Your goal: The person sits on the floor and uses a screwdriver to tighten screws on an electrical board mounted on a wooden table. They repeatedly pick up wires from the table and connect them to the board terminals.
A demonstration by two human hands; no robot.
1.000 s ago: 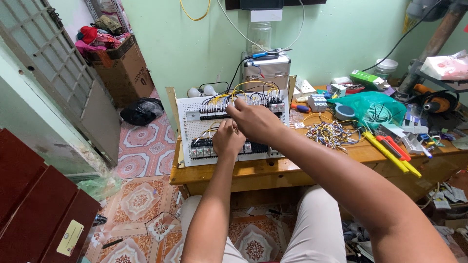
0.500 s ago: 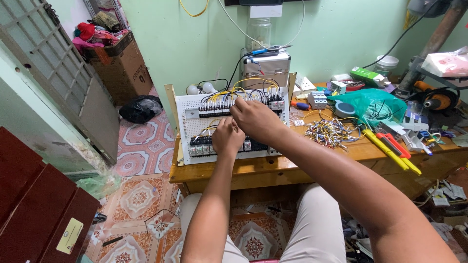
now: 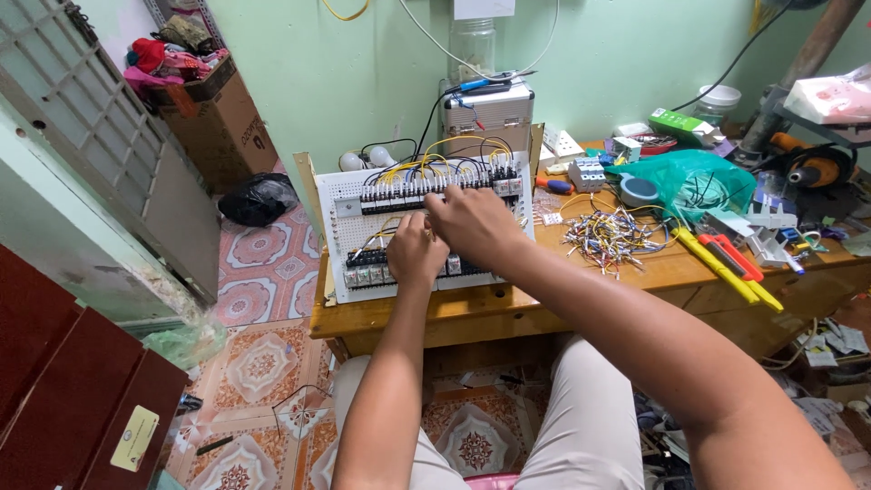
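- A white perforated wiring board [image 3: 425,238] leans tilted on the wooden table [image 3: 508,304], right in front of the seated person, at about 12 o'clock from their knees.
- Rows of black relays and terminal blocks [image 3: 399,198] run across the board, laced with yellow and black wires [image 3: 454,154] that arch over its top edge.
- The left hand [image 3: 415,257] rests low on the board, at 7 o'clock from the other hand, its fingers curled down onto the lower row of black components; from here I cannot tell whether it grips anything.
- The right hand [image 3: 474,222] lies over the middle of the board, just beside and partly above the left, knuckles up and fingers bent toward the upper terminal row; whether it pinches a wire is hidden by the back of the hand.
- At 3 o'clock from the board a heap of short coloured wire pieces [image 3: 610,238] lies loose on the table.
- Further out at 3 o'clock lie a yellow tool and a red-handled tool [image 3: 733,261], side by side near the table's edge.
- At 2 o'clock a green plastic bag [image 3: 689,177] sits crumpled among small parts.
- At 12 o'clock behind the board stands a silver metal case [image 3: 490,107] against the green wall.
- At 10 o'clock, off the table, a cardboard box [image 3: 222,122] holds bundled cloth, with a black bag [image 3: 257,198] on the tiled floor below it.
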